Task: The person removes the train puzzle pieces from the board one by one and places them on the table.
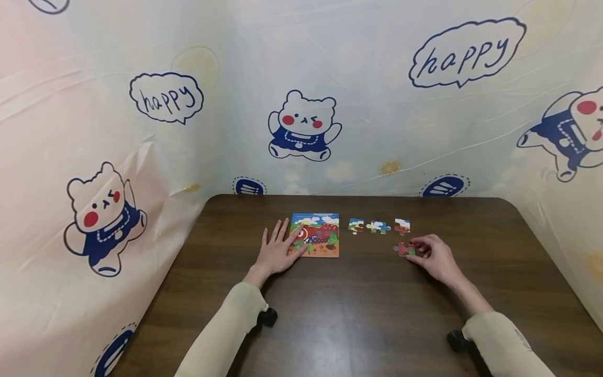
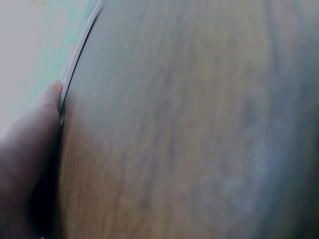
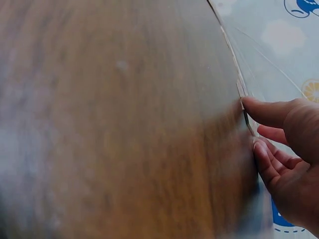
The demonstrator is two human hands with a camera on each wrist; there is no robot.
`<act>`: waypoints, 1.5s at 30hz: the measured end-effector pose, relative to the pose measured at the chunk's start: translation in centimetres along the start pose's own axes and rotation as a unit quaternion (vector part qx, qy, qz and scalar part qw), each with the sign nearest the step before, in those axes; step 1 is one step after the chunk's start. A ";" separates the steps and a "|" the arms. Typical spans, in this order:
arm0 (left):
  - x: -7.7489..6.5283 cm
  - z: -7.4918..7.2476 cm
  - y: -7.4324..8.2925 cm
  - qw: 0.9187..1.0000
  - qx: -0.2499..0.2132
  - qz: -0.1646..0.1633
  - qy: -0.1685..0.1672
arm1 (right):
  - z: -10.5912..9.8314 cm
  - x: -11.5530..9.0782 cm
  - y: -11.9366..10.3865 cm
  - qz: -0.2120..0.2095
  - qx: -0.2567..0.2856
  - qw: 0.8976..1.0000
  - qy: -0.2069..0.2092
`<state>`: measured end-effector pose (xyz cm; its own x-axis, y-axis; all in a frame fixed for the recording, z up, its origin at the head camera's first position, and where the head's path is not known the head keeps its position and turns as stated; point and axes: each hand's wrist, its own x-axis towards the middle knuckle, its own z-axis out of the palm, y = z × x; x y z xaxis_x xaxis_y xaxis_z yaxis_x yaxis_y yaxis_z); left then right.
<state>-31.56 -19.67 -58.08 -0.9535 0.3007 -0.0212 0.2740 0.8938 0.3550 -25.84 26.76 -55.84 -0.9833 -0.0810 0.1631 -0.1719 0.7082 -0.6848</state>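
Observation:
My left hand [image 1: 277,255] lies with spread, straight fingers on the left part of a small square picture board [image 1: 325,222] showing a red train. In the left wrist view only part of that hand [image 2: 27,144] appears, at the left edge. Off to the right, my right hand [image 1: 438,257] pinches the right edge of a red and green jigsaw piece [image 1: 403,248] between thumb and fingers, low over the table. The right wrist view has the hand [image 3: 294,154] with thumb and fingertips close together; the piece is seen edge-on there, barely visible.
Three more jigsaw pieces lie in a row behind: one with a yellow-green part [image 1: 356,225], a blue and white one [image 1: 378,226], and a white and red one [image 1: 402,226]. The brown wooden table [image 1: 339,314] meets a printed curtain [image 1: 367,131] at the back.

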 end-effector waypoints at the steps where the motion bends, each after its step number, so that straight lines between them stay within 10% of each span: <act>1: 0.0 0.0 0.0 1.000 0.001 -0.002 0.000 | 0.0 0.0 -0.1 -0.003 0.001 1.000 0.005; 22: 0.1 0.1 0.3 0.999 0.035 -0.021 0.008 | 2.2 3.2 -4.2 -0.034 0.071 0.996 0.031; 45: 0.0 -0.1 0.3 1.000 0.014 -0.021 0.003 | 10.5 8.2 -12.5 -0.050 0.135 0.986 -0.085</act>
<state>-31.49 -19.42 -57.84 -0.9649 0.2609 -0.0289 0.2375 0.9146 0.3274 -32.37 9.87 -53.36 -0.9524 -0.2739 0.1338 -0.2560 0.4802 -0.8390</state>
